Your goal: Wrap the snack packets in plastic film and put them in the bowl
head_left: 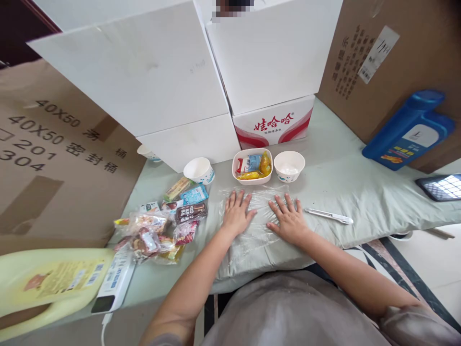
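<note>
Both hands, left hand and right hand, flat, fingers spread, holding nothing, on cling film near tabletop front edge; film could bunch or self-stick.

A clear plastic sheet lies flat and wrinkled on the pale green cloth at the frame's centre, just below the white bowls, with both hands pressed palm-down on it, fingers spread.

Cardboard boxes and white boxes wall a cloth-covered table.

Home storeroom: stacked cartons, detergent jug.
</note>
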Tool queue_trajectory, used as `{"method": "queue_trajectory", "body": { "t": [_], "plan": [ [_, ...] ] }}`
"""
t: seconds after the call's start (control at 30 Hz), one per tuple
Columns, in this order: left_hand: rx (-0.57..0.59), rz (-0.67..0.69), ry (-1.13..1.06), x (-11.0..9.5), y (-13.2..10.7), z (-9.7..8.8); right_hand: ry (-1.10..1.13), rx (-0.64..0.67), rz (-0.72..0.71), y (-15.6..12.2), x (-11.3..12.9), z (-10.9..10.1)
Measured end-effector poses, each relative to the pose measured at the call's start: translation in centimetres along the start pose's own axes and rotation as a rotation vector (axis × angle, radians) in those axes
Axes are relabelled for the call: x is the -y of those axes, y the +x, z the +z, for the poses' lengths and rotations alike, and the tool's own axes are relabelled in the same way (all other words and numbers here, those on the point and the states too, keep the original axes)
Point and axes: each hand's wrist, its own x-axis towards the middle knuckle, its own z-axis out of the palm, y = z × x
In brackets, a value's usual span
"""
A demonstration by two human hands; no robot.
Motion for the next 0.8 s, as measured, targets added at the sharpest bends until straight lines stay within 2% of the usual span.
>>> {"method": "queue_trajectory", "body": {
  "t": [0.1, 0.17, 0.2, 0.27, 0.33, 0.4, 0.47, 0.57, 0.63, 0.7, 0.8],
  "plan": [
    [-0.146, -0.074, -0.065, 2.8, -1.8, -0.7, 0.002, 0.008, 0.008, -1.0, -0.6, -1.0],
    [-0.255, -0.032, -0.140, 3.6, -3.5, -2.2, 0.059, -0.022, -0.042, -1.9, -1.5, -2.4],
    [-0.273, 0.012, -0.181, 3.6, -4.6, -3.0, 0.103, -0.039, -0.092, -2.3, -2.1, -3.2],
    [-0.191, 0.146, -0.271, 3.2, -7.1, -4.3, 0.194, -0.036, -0.235, -3.2, -3.4, -4.6],
    [-0.020, 0.307, -0.335, 2.7, -9.7, -4.8, 0.241, 0.035, -0.387, -4.2, -4.7, -5.4],
    [0.112, 0.417, -0.328, 2.4, -12.1, -4.3, 0.234, 0.140, -0.496, -5.3, -5.9, -5.4],
    [0.134, 0.460, -0.269, 2.2, -14.0, -3.3, 0.201, 0.210, -0.534, -6.5, -6.8, -4.7],
    [0.027, 0.436, -0.217, 2.1, -15.4, -2.1, 0.166, 0.178, -0.490, -8.2, -7.8, -3.7],
    [-0.042, 0.390, -0.275, 1.9, -15.7, -2.0, 0.190, 0.118, -0.461, -8.8, -8.1, -3.5],
    [-0.067, 0.326, -0.416, 1.7, -15.6, -2.2, 0.265, 0.073, -0.457, -9.2, -8.3, -3.9],
    [-0.097, 0.144, -0.696, 1.5, -15.3, -2.9, 0.447, 0.061, -0.443, -9.5, -8.1, -5.1]
  ]
}}
